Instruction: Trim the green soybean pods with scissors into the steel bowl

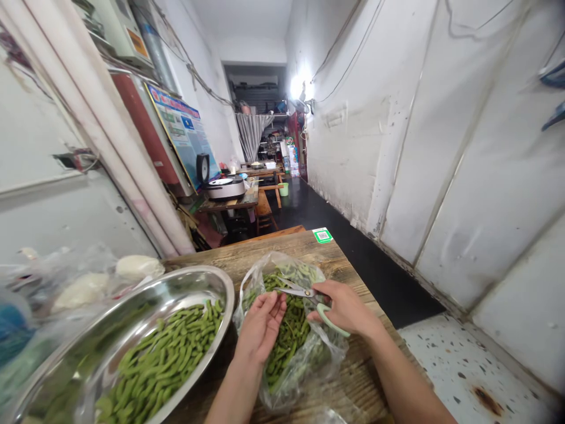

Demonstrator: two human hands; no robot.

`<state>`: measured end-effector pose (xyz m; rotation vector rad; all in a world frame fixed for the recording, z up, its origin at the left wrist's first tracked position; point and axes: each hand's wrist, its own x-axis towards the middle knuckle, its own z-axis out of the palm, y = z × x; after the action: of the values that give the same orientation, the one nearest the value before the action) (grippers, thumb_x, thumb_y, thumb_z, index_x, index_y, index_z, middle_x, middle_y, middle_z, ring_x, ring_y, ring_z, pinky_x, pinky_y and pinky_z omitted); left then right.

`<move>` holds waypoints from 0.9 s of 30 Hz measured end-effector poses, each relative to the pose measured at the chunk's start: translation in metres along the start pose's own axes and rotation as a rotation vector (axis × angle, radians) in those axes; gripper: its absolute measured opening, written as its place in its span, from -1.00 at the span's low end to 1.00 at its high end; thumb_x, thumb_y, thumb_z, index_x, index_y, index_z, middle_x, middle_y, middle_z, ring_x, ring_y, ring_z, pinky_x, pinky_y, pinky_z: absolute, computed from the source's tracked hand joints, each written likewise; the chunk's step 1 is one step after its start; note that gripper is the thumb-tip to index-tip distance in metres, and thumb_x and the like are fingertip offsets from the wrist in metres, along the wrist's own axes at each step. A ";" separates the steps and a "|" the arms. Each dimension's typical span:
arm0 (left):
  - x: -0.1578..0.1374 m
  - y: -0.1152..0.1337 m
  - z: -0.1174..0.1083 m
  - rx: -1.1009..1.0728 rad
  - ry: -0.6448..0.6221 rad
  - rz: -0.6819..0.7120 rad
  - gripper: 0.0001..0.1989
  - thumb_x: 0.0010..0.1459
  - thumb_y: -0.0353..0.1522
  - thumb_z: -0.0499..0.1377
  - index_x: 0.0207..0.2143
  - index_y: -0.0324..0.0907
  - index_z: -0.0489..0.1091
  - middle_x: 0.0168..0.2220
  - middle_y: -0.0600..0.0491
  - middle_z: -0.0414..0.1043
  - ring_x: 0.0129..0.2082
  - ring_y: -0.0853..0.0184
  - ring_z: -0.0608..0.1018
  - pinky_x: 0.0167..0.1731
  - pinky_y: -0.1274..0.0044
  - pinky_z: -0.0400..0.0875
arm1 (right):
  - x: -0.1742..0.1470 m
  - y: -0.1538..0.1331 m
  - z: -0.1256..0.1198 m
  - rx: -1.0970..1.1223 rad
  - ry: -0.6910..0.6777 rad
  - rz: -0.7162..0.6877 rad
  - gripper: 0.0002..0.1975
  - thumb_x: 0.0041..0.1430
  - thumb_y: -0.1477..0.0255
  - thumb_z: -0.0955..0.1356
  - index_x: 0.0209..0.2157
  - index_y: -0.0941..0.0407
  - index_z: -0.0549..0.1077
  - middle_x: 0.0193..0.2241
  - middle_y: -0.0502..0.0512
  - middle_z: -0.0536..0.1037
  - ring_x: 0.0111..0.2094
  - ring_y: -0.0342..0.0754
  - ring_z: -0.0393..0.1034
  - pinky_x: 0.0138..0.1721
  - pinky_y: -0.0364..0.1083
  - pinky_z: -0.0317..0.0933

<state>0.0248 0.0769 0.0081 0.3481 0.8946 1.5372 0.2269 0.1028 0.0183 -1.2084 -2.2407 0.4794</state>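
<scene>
My right hand [339,306] grips a pair of scissors [326,315] with pale green handles, its blades parted and pointing left. Close to the blade tips, my left hand [262,324] has thumb and fingers pinched together; what they hold is too small or hidden to make out. Both hands are over a clear plastic bag [304,377], which lies open on the wooden table and contains many green edamame pods [289,335]. Left of the bag stands a large shiny metal basin [227,294] with a heap of edamame pods [163,353] in its right part.
The wooden table [212,256] has a green QR-code card [322,235] at its far right corner. Plastic bags with pale contents [139,267] crowd the left, beyond the basin. Further off are a rice cooker [225,188] on another table and a white wall [353,135] along the right.
</scene>
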 end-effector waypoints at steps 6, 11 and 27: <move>-0.002 -0.003 0.001 -0.008 -0.006 0.017 -0.87 0.04 -0.60 0.20 -0.50 -0.27 0.39 -0.50 0.08 0.44 -0.46 0.48 0.52 -0.40 0.65 0.50 | 0.000 -0.004 0.001 -0.043 -0.032 -0.001 -0.57 -0.09 0.13 0.46 -0.21 0.07 0.48 -0.40 0.03 0.47 -0.42 -0.10 0.31 -0.40 -0.20 0.07; -0.006 -0.010 0.003 0.014 0.003 -0.018 -0.84 0.07 -0.63 0.16 -0.51 -0.28 0.38 -0.48 0.03 0.45 -0.45 0.47 0.53 -0.40 0.66 0.50 | -0.001 -0.006 0.003 -0.038 -0.035 -0.016 -0.61 -0.04 0.08 0.43 -0.30 0.10 0.48 -0.45 0.02 0.46 -0.44 -0.12 0.28 -0.42 -0.20 0.02; -0.019 -0.012 0.004 0.000 0.157 -0.137 -0.73 0.13 -0.71 0.01 -0.53 -0.36 0.36 -0.49 -0.02 0.46 -0.46 0.47 0.55 -0.40 0.65 0.52 | -0.003 -0.002 0.001 -0.133 -0.168 -0.011 -0.62 -0.08 0.06 0.44 -0.39 0.09 0.54 -0.52 0.04 0.51 -0.46 -0.08 0.32 -0.47 -0.18 -0.06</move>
<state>0.0393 0.0594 0.0073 0.1643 1.0200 1.4516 0.2263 0.0988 0.0181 -1.2623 -2.4540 0.4476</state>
